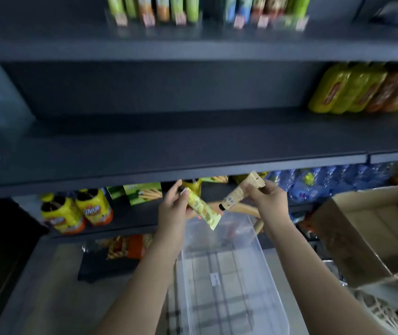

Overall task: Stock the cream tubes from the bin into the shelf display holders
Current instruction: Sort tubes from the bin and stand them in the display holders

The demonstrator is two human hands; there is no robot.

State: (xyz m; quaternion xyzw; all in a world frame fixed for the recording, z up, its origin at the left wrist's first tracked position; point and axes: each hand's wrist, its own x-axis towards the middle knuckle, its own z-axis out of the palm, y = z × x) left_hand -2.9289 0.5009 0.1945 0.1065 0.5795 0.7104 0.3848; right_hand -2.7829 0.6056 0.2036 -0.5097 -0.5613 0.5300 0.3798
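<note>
My left hand [172,210] grips a yellow-green cream tube [202,209] near its dark cap, the flat end pointing down and right. My right hand [269,198] grips a beige cream tube [240,191] by its crimped upper end, its black cap pointing down and left. Both tubes hang above the far end of a clear plastic bin [275,296] that stands below my arms. Clear display holders [193,20] with upright tubes and boxes stand on the top shelf, blurred. The dark middle shelf [169,143] lies in front of my hands.
An open cardboard box [367,228] sits at the right. Yellow juice bottles [77,211], green boxes [142,193] and packed water bottles [326,182] fill the lower shelf. Yellow and brown packets [362,90] lie at the middle shelf's right end.
</note>
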